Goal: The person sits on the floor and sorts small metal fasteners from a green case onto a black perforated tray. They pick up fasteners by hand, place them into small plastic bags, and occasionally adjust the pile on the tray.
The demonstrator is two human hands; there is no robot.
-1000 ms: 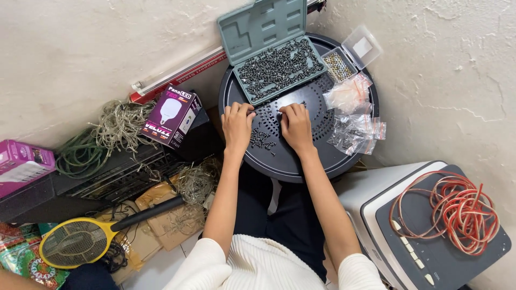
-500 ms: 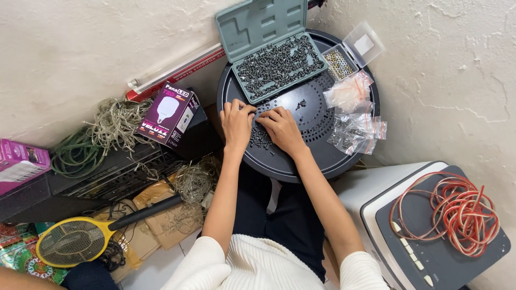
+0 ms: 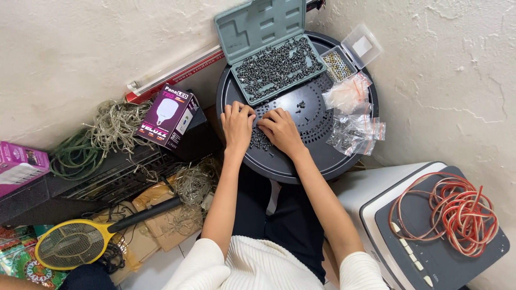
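**Hands over a heap of screws on a round black stand**

Rough white walls meet at a corner, and a round black perforated stand (image 3: 322, 161) is set into it. A small heap of dark screws (image 3: 259, 139) lies on the stand's near left part, directly between and partly under the two hands. The left hand (image 3: 236, 124) is laid palm down, fingers bent, fingertips touching the far edge of the heap; whether anything is pinched cannot be told. The right hand (image 3: 282, 131) is angled in from the right, fingers curled over the heap, and its grasp cannot be made out either. Both forearms are stretched forward from white sleeves. Just beyond the fingertips a grey-green case (image 3: 274, 64) stands open, its tray filled with screws. Clear plastic bags (image 3: 355, 129) lie to the right. A coil of red cable (image 3: 457, 215) rests on a white appliance well apart.
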